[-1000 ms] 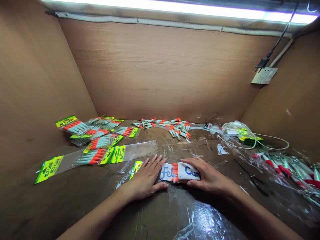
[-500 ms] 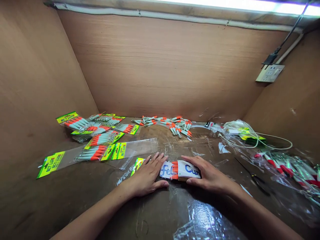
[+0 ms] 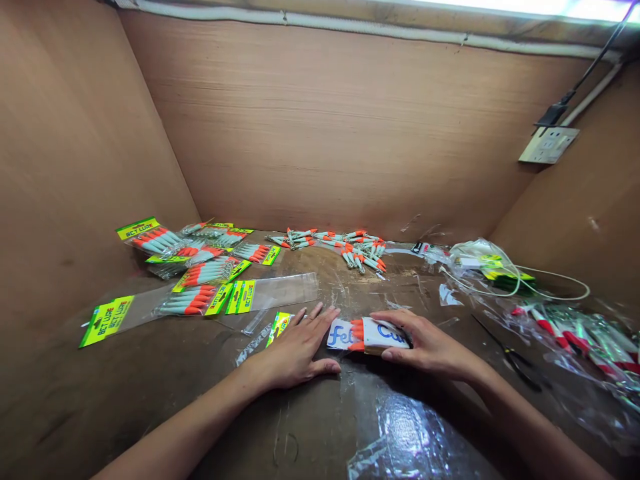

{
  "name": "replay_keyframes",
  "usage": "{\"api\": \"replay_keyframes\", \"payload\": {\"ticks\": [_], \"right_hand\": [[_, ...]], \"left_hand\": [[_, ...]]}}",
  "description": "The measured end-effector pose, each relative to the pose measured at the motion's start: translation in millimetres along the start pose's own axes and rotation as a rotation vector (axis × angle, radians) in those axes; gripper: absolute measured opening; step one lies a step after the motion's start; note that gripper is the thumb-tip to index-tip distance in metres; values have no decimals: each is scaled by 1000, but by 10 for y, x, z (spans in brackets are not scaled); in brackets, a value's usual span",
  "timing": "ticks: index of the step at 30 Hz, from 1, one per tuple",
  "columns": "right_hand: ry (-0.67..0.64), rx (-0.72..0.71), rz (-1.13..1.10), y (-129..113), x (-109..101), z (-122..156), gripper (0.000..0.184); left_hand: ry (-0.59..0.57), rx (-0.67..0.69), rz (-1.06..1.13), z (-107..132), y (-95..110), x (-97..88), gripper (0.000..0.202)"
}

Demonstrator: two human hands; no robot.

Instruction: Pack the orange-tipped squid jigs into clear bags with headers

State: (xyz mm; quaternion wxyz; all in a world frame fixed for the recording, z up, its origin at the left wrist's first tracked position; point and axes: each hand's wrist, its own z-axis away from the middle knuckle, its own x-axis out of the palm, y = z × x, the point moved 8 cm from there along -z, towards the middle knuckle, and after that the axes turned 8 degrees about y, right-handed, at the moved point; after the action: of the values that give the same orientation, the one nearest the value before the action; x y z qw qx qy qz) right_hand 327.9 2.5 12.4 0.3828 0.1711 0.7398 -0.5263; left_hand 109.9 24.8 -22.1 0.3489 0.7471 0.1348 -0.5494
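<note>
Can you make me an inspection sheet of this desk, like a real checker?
Surface: brown tabletop, scuffed, with a shiny patch near the person.
Work things: lettered white block, orange lure tips at its left end; bagged lures on the left; loose lures by the back wall.
Clutter: plastic scraps; pliers-like tool on the right.
Grip: left hand flat, fingers spread; right hand clasps the block.
Cables: black plug at the socket; white cord looped below.
Surroundings: wooden panels, bright light above.

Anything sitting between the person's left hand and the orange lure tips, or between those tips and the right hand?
Yes, both ways. A white piece lettered in blue lies between the left hand and the orange lure tips. On their other side, the white block separates them from the right hand gripping it.
</note>
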Motion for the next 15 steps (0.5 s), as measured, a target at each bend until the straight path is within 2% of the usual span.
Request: {"api": "replay_keyframes", "payload": {"ticks": [3, 5, 10, 15], "right_hand": [[15, -52, 47, -42, 42, 6, 70], [16, -69, 74, -55, 72, 16, 70], [12, -47, 63, -32, 104, 22, 68], [29, -12, 47, -4, 87, 9, 70]], "left_hand": [[25, 34, 19, -11, 54, -75, 94], [69, 53, 21, -22, 99, -173, 88], [77, 101, -107, -46, 247, -288, 38], [101, 211, -312, -53, 391, -243, 11]]}}
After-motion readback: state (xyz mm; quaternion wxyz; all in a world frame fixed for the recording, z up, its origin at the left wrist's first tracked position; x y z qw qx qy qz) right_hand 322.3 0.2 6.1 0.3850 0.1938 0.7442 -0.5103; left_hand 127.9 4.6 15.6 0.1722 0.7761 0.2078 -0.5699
